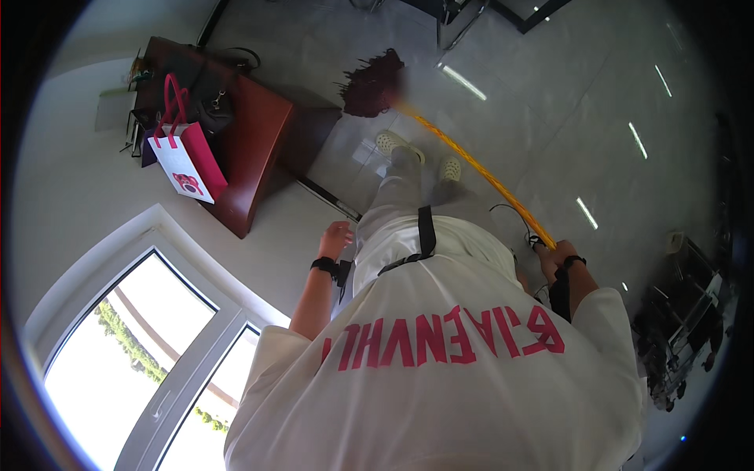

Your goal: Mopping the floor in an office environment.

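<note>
A mop with dark red strands (371,85) lies with its head on the grey tiled floor, left of and beyond my feet. Its yellow-orange handle (483,171) slants back to my right side, where my right hand (561,252) is closed round the upper end. Where the handle meets the mop head, the picture is blurred. My left hand (337,238) hangs beside my left hip, holding nothing, its fingers loosely bent. Black straps circle both wrists.
A reddish-brown wooden desk (259,141) stands at the left, bearing a pink and white bag (188,165) and a dark bag (213,115). A window (227,321) is at the lower left. Dark furniture legs (521,20) stand at the top. Cluttered black furniture (677,306) stands right.
</note>
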The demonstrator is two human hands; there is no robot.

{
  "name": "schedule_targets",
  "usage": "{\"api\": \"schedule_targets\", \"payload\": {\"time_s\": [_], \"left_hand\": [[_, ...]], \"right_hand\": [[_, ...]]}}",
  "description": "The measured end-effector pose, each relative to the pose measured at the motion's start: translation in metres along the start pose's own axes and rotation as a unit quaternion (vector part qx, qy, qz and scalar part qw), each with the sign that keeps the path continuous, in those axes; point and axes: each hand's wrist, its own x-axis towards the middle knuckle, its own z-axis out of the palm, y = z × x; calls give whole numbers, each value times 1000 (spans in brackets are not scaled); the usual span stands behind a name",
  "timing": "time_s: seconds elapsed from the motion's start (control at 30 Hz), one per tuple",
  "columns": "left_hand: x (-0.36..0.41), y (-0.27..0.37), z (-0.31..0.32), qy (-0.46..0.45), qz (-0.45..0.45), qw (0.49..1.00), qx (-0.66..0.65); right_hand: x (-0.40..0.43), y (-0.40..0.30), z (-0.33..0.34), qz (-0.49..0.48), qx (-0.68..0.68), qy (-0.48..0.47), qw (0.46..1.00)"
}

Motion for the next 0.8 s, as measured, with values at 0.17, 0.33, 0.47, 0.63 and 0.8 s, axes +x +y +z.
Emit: {"api": "schedule_targets", "payload": {"time_s": [0.17, 0.33, 0.47, 0.63, 0.8], "left_hand": [[-36, -10, 18, 14, -32, 999, 37], [-25, -72, 8, 8, -51, 998, 39], [-17, -62, 9, -8, -37, 993, 116], [29, -11, 13, -86, 13, 992, 95], [113, 69, 75, -313, 116, 943, -10]], "right_hand": [[49, 141, 88, 26, -33, -35, 999], [26, 144, 114, -28, -1, 100, 995], [-21, 83, 100, -234, 49, 146, 960], [-99, -3, 67, -374, 105, 126, 913], [-200, -134, 19, -18, 310, -222, 924]]}}
